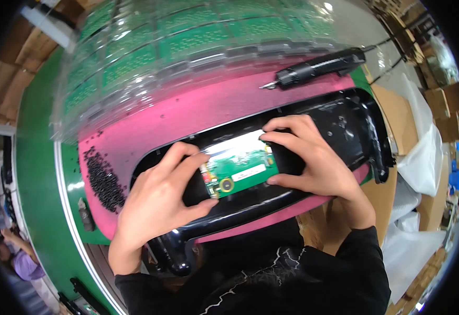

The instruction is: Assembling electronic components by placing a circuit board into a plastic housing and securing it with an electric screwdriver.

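Note:
A green circuit board (250, 160) with a bright white strip along its far side and a round part at its near left corner is gripped between my two hands. My left hand (164, 191) pinches its left end, thumb at the near corner and fingers at the far one. At the right end, my right hand (311, 157) clasps it the same way. The board is over a long black plastic housing (345, 118) with raised rims; I cannot tell whether it touches the housing floor. The housing lies on a pink mat (135, 131).
Beyond the housing lies a black electric screwdriver (321, 68) with a cord. Clear plastic trays of green boards (187, 47) are stacked at the back. Many small black screws (102, 181) are heaped at left, near a small dark tool (86, 214). Another person (22, 257) is at far left.

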